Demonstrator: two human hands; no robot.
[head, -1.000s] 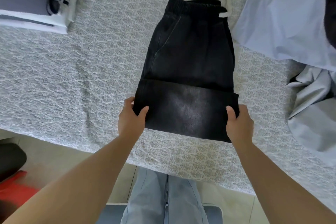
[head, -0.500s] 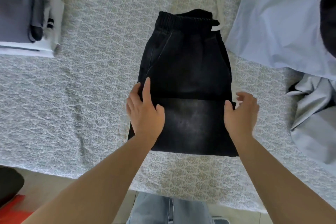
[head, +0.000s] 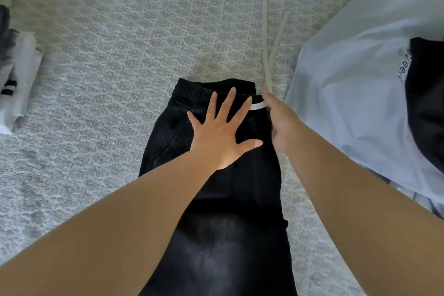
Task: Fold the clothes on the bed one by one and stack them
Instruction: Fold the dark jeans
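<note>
1. Black pants point(head: 216, 199) lie flat on the bed point(head: 108, 67), elastic waistband at the far end, faded patch on the near part; they run from mid-frame down to the bottom edge.
2. Left hand point(head: 221, 134) rests palm-down on the pants just below the waistband, fingers point(head: 229, 103) straight and spread wide, holding nothing.
3. Right hand point(head: 278, 120) is at the pants' right edge by the waistband, next to a small white tag point(head: 258, 105). Its fingers are hidden under/behind the hand, so can't tell if they grip the fabric or just touch it.
4. Bed surface: light grey-white cover w/ a raised lacy pattern, fills most of the frame. 2 pale cords point(head: 266, 55) lie on it beyond the waistband.
5. Right side: a pale blue garment point(head: 348, 91) w/ some print, spread on the bed just beside the pants; a dark garment point(head: 427, 103) on top of it at the frame edge.
6. Left edge: a blurred stack of folded clothes point(head: 14, 79), white and dark, well apart from the pants.
7. Room beyond the bed isn't visible.
</note>
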